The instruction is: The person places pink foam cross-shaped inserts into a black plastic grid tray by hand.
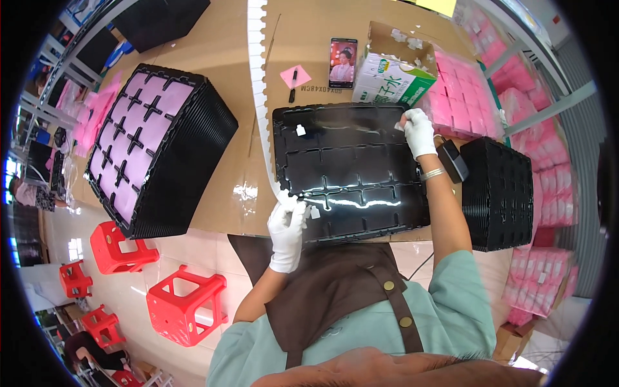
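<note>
A black plastic tray [348,158] with moulded grooves lies before me on the table. My left hand [287,232], in a white glove, is closed at the tray's near left edge. It pinches the end of a long white strip of notched tabs [258,84] that runs to the far edge. White tab pieces lie on the tray, one loose tab [300,130] at the far left and another tab [314,212] beside my left hand. My gloved right hand [419,133] is closed at the tray's far right corner; what its fingertips hold is too small to make out.
Left stands a stack of black trays [193,155] with lilac sheets; right, another black tray stack [500,193]. Beyond my tray are a phone [343,62], a pen [293,85] on pink paper, a carton [393,71] and pink packs [458,97]. Red stools [184,306] stand on the floor.
</note>
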Demonstrator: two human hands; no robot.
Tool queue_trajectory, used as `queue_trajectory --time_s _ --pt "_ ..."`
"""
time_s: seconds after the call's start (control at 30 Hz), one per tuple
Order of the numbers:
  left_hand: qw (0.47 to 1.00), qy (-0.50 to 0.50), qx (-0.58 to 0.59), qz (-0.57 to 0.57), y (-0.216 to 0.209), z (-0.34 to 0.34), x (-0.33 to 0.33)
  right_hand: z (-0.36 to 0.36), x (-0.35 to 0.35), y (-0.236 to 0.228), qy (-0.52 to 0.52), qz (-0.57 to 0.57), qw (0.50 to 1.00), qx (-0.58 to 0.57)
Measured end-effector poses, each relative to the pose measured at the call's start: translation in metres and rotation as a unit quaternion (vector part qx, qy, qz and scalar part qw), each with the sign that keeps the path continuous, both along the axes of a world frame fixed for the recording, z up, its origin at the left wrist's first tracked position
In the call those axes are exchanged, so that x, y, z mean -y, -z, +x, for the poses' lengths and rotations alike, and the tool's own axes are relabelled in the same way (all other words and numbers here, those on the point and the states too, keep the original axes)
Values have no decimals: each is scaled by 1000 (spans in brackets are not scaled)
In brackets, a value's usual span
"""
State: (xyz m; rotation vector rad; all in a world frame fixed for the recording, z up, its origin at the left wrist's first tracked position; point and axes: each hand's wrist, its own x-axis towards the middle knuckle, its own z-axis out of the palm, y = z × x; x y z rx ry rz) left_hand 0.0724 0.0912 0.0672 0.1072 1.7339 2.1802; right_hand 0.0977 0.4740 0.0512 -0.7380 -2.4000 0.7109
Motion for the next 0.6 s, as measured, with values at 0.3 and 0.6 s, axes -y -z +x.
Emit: queue_trajectory --time_s 0.3,0.6 --pt "999 6 -26 26 1 0 2 -121 157 -34 -253 29 957 141" --pt "998 34 -15 58 6 -1 6 -163 136 -17 -295 -44 927 225"
